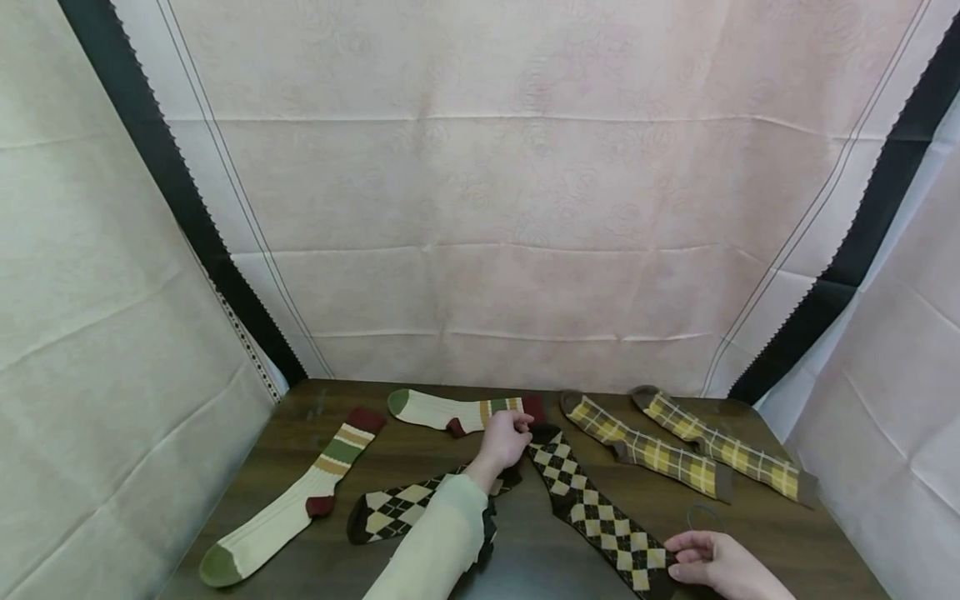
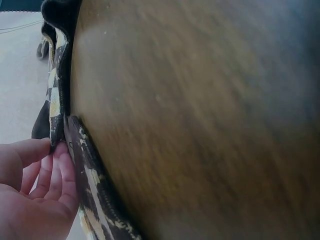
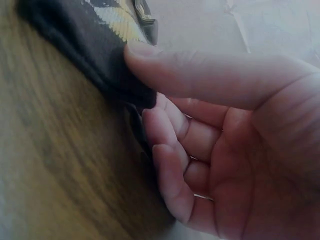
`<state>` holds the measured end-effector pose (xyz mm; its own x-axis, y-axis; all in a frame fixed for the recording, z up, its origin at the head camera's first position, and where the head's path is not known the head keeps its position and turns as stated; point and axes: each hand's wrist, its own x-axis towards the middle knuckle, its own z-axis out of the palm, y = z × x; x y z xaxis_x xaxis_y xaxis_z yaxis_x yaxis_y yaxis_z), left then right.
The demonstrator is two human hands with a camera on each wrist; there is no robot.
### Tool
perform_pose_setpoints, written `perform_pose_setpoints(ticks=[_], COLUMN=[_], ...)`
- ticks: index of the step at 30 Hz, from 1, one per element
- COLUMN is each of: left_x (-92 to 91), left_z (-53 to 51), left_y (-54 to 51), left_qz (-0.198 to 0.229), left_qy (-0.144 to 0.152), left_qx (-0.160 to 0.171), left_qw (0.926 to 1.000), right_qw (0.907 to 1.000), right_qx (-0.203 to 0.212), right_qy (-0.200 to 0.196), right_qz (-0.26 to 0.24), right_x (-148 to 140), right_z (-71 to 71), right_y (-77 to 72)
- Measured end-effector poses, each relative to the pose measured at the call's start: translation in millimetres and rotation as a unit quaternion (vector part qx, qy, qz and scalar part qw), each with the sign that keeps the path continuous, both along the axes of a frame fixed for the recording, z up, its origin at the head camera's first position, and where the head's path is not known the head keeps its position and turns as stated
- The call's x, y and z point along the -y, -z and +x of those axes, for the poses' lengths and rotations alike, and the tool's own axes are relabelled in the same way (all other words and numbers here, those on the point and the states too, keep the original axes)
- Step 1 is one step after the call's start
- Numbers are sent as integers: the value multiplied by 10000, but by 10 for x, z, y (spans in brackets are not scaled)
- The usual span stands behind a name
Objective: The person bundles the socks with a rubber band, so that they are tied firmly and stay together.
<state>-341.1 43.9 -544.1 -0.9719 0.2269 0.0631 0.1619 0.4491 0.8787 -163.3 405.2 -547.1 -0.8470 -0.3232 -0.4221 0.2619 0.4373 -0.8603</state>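
Note:
A black-and-cream argyle sock [image 1: 592,508] stretches diagonally between both hands in the head view. My left hand [image 1: 506,437] is at its far dark end; in the left wrist view, the thumb and fingers [image 2: 62,172] pinch a sock's edge. My right hand [image 1: 723,562] pinches the near dark end [image 3: 120,75] between thumb and fingers, low over the wooden table. A second argyle sock [image 1: 397,510] lies to the left, partly hidden under my left forearm.
One cream sock with striped cuff [image 1: 277,517] lies at the left, another [image 1: 435,410] behind my left hand. Two yellow plaid socks [image 1: 652,454] lie side by side at right. The dark wooden table [image 1: 270,467] is enclosed by pale cloth walls [image 1: 480,183].

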Motion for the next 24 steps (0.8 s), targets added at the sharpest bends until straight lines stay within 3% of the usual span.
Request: perform_pose_setpoints(ticks=[3,9,13,15,17,20,24], left_x=[28,89,141,167,196,242,320], left_z=[6,45,79,90,100,118,152], left_y=[-2,-52,-78,-78,-68,-52,-46], left_qz=[-90,16,201,298,413,678,946], left_qy=[38,66,8,-17,-40,-31,-7], left_qx=[-13,-71,-57,-16,101,354,553], left_qw=[10000,10000,9998,9996,9991,9971,9940], right_qw=[9998,9975,9976,9985,9987,9986,9957], right_qx=[-37,-29,-12,67,101,196,-2], right_qy=[110,283,367,418,457,438,763], right_qz=[189,645,586,355,213,209,528], right_x=[-83,-392,-508,-513,-449,-273,31], right_z=[-59,-257,-346,-344,-299,-202,-89], right_y=[159,645,806,784,671,365,4])
